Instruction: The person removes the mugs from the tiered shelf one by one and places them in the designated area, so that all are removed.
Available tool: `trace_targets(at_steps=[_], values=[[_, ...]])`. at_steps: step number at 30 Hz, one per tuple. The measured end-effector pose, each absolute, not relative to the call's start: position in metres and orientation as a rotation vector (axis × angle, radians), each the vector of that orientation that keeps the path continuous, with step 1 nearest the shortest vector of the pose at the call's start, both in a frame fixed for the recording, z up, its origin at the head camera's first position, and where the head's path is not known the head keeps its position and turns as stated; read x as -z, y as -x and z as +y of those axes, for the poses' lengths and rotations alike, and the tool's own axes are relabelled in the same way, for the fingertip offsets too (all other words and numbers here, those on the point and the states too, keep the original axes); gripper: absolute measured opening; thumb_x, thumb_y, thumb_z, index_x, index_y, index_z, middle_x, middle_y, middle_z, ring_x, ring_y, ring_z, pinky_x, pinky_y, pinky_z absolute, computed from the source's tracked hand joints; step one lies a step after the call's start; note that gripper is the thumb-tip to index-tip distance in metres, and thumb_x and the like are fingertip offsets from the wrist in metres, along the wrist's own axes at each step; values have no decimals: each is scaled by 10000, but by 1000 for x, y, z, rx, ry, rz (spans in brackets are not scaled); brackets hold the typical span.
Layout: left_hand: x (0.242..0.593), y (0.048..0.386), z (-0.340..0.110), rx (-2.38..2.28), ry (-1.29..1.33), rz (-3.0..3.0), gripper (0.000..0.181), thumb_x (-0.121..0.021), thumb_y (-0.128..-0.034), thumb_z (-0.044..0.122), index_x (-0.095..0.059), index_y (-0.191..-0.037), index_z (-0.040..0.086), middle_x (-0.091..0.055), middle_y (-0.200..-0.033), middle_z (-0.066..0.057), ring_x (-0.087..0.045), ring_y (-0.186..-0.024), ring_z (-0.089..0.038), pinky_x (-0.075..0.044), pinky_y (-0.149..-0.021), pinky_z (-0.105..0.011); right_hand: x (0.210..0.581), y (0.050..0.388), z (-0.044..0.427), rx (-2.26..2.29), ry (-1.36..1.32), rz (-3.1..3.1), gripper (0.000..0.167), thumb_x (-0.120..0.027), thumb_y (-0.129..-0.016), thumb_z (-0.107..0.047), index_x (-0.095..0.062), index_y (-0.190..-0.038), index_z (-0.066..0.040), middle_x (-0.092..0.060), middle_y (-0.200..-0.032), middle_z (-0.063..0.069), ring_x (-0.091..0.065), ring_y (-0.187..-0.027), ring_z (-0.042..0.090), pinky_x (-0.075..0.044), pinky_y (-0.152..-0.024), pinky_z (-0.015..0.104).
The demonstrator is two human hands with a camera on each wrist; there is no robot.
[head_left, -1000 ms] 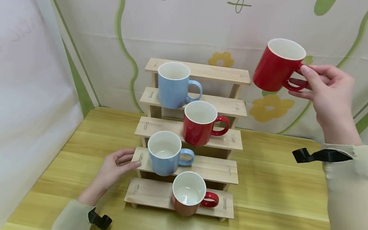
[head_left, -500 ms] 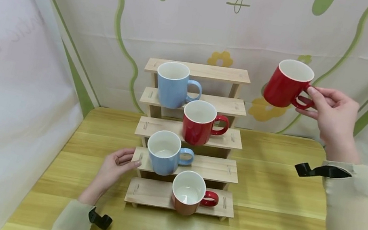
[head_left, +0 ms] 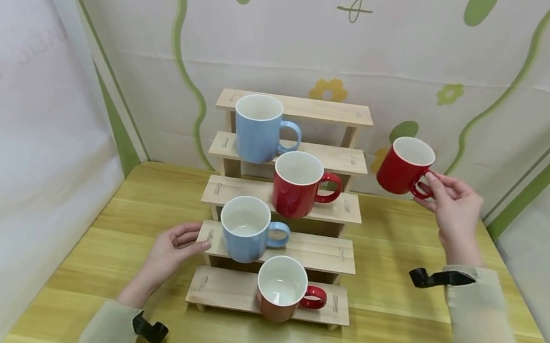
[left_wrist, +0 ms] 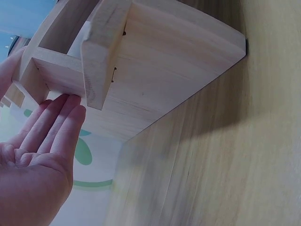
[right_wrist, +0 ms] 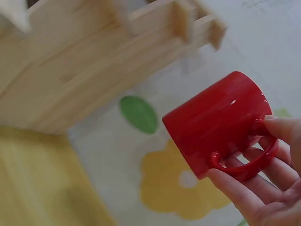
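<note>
By its handle my right hand [head_left: 452, 212] holds a red mug [head_left: 404, 167], in the air to the right of a wooden stepped rack [head_left: 316, 251]. The mug is white inside and its mouth faces up; in the right wrist view, thumb and fingers grip the handle of the red mug [right_wrist: 218, 122]. My left hand [head_left: 171, 251] holds the left end of the rack's second step from the bottom. Its thumb lies on top, and in the left wrist view the fingers [left_wrist: 59, 125] reach beneath the board.
On the rack stand a light blue mug [head_left: 255, 134], a red mug [head_left: 294, 193], a second light blue mug [head_left: 242, 236] and, lowest, another red-handled mug [head_left: 281, 295]. The top step [head_left: 319, 109] is bare. Behind the wooden table [head_left: 410, 342] hangs a flower-patterned curtain [head_left: 289, 27].
My right hand has lowered the red mug, first drifting right, then back left towards the rack. My left hand and the mugs on the rack stay where they were.
</note>
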State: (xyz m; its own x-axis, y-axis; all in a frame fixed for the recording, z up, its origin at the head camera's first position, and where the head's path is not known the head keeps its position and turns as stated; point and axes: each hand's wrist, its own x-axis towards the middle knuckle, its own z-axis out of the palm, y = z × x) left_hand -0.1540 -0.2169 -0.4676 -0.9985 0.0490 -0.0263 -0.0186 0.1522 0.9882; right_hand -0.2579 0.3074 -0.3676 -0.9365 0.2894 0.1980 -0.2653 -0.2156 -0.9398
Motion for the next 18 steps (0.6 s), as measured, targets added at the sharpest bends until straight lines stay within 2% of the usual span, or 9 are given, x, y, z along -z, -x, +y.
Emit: trace_targets(at_steps=[6, 11, 15, 18], values=[[468, 155, -217, -2012, -30, 2347, 517, -794, -918, 174, -592, -1352, -21, -650, -1278, -227, -651, -1153, -287, -540, -916, -265, 410, 261, 302, -2193, 126, -1700, 283, -777, -906, -111, -680, -1104, 66, -756, -1060, 118, -743, -935, 250, -602, -705, 382], [468, 154, -217, -2018, -22, 2335, 504, -789, -922, 162, -597, -1350, -19, -644, -1286, -232, -645, -1161, -294, -541, -917, -267, 442, 262, 298, -2220, 187, -1658, 280, -752, -923, -59, -638, -1120, 104, -752, -1072, 128, -747, -911, 245, -587, -720, 406], [466, 153, -216, -2026, -10, 2325, 488, -786, -924, 152, -604, -1345, -13, -644, -1288, -226, -648, -1156, -276, -541, -916, -263, 461, 263, 295, -2237, 230, -1613, 248, -738, -928, -18, -633, -1106, 119, -759, -1014, 129, -750, -872, 229, -592, -699, 388], [466, 153, -215, -2024, -12, 2330, 484, -783, -926, 151, -605, -1345, -14, -644, -1289, -225, -651, -1151, -265, -540, -917, -262, 471, 263, 292, -2231, 290, -1621, 207, -732, -933, -19, -648, -1082, 98, -768, -935, 77, -748, -849, 198, -602, -666, 337]])
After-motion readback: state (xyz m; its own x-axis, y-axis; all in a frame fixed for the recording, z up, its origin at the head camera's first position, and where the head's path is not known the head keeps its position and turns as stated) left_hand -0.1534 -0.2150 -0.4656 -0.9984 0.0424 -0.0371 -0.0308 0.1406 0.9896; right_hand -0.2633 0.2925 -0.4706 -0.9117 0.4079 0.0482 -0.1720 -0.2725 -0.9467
